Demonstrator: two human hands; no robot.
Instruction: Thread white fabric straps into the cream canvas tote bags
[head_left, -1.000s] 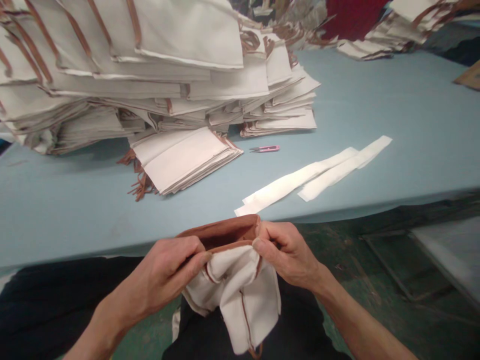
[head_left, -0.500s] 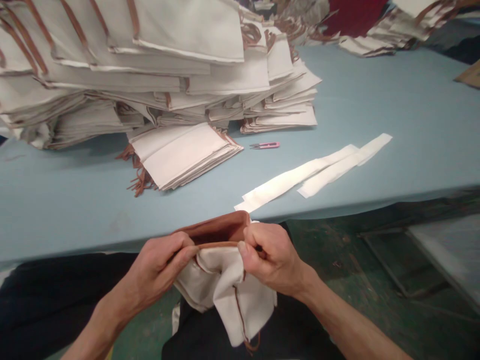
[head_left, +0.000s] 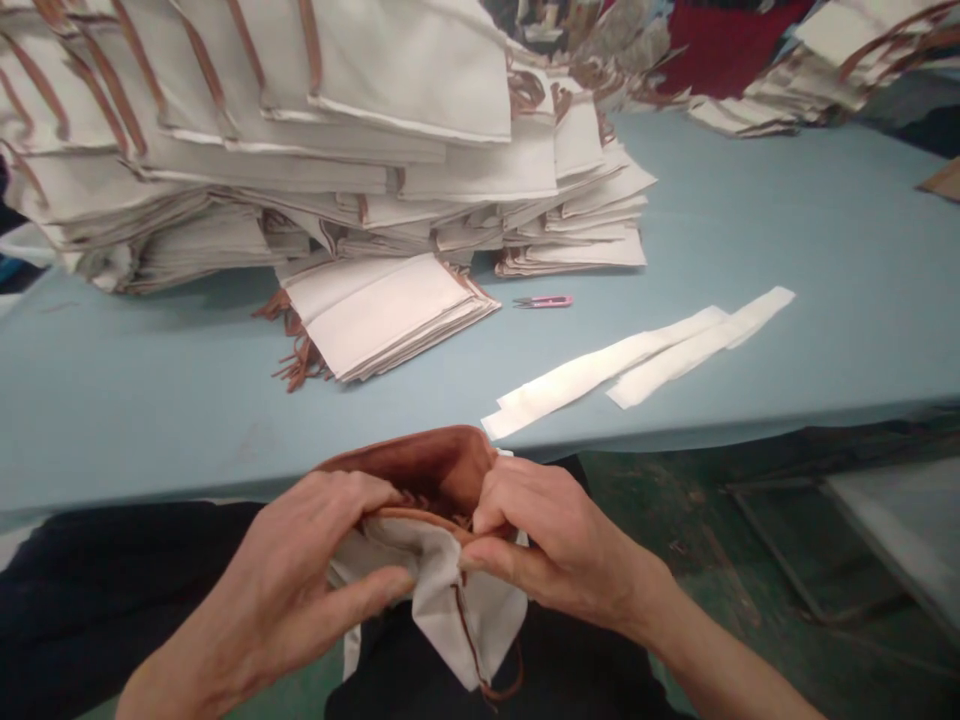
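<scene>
Bag (head_left: pixel 435 610) cloth is being pinched at the rim, near a brown-edged seam, between the thumb and bent forefinger of the right hand (head_left: pixel 551 535). The thumb of the left hand (head_left: pixel 292 570) is being kept apart from its fingers: it is lying along the white outside, while the fingers are reaching over the rim into the opening. Whether any cloth is being pressed between them cannot be told. The mouth is being held open, and the brown lining (head_left: pixel 442 460) is being shown. The bag is being held above the lap (head_left: pixel 420 670), just before the near edge of the table (head_left: pixel 787 220); from its lower end a thin cord (head_left: pixel 512 682) is hanging.

Beyond the bag, pale strips (head_left: pixel 600 370) are lying aslant near the table's edge. Farther in, pink-handled snips (head_left: pixel 551 301) are resting beside a stack (head_left: pixel 397 310) of folded white pieces, from whose left end brown cords (head_left: pixel 300 360) are trailing. Behind these, a large pile (head_left: pixel 420 70) of brown-trimmed white pieces is being borne by the table. At the far right another pile (head_left: pixel 847 65) is lying near a red cloth (head_left: pixel 720 50).
</scene>
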